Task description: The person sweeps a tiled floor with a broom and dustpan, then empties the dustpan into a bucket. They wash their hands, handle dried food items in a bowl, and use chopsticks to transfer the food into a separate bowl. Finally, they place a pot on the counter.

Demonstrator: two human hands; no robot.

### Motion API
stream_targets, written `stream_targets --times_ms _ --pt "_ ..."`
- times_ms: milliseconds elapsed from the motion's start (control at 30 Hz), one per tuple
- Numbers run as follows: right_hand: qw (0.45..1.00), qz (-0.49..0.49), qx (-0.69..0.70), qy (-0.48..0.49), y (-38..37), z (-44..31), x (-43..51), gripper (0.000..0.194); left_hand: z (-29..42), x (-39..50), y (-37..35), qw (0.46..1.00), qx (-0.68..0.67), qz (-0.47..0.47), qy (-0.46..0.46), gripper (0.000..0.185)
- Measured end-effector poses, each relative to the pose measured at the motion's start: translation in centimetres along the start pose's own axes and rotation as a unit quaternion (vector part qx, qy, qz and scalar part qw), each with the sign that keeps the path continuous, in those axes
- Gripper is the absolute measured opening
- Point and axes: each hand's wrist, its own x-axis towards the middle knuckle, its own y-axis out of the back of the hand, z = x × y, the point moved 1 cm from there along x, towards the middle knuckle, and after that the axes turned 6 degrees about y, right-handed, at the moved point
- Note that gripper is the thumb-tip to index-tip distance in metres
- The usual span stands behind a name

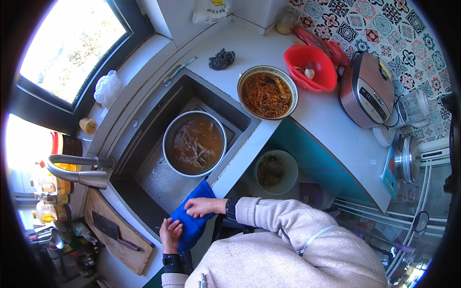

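A blue cloth (196, 225) drapes over the sink's front edge just before my body. My right hand (202, 207) lies on its upper part, with curled fingers gathering the fabric. Against the cloth's left side is my left hand (171, 234), palm turned up and fingers bent; whether it grips the fabric is unclear. Beyond both hands, a round metal pot (166, 151) stands in the grey sink (151, 183). Brownish liquid and pieces of bony meat (194, 149) fill much of it.
Left of the sink, a cleaver (106, 225) rests on a wooden cutting board (140, 257), below the faucet (93, 178). A bowl of reddish-brown shredded food (268, 94), a red plastic basket (309, 81) and a rice cooker (367, 90) occupy the right counter. A waste bucket (293, 172) stands lower down.
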Motion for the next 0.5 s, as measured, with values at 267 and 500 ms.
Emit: stream_targets --times_ms 267,500 --pt "0.982 0.143 0.074 0.095 1.9 -0.2 -4.3 0.027 -3.0 -1.7 -4.6 0.641 0.666 0.163 -0.344 0.062" --pt "0.716 0.625 0.204 0.237 15.6 -4.2 -21.4 0.027 -2.3 -1.7 -4.0 0.685 0.655 0.116 -0.297 0.069"
